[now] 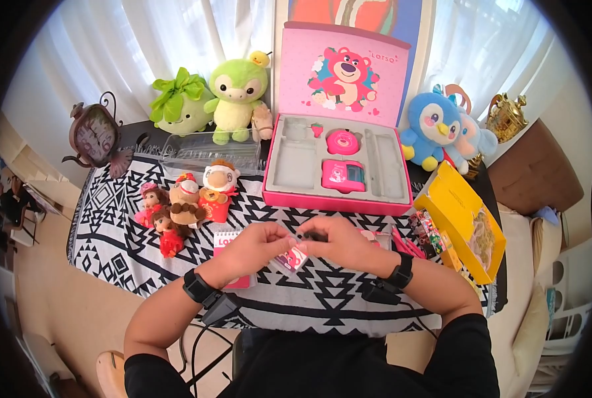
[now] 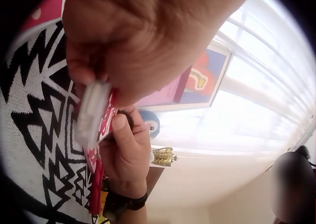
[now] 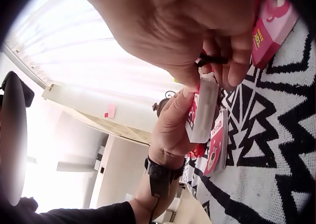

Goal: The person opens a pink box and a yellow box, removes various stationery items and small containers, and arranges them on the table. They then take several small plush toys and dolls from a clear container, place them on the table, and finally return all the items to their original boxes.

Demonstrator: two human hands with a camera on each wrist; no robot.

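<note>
Close above the patterned cloth, in front of the pink box, both hands hold a small translucent case with a pink bear print. My left hand pinches it from the left, fingers curled round its upper end. My right hand meets it at the top corner, thumb and fingers bent. Between the right fingers sits a small black item, mostly covered; I cannot tell what it is. In the right wrist view the case's pale narrow side faces the camera. A spiral LOTSO notepad lies below the left hand.
The open pink gift box stands behind the hands, with pink items in its grey insert. Small dolls and plush toys sit left. At right are pink pens and a yellow box. A clear plastic tray lies back left.
</note>
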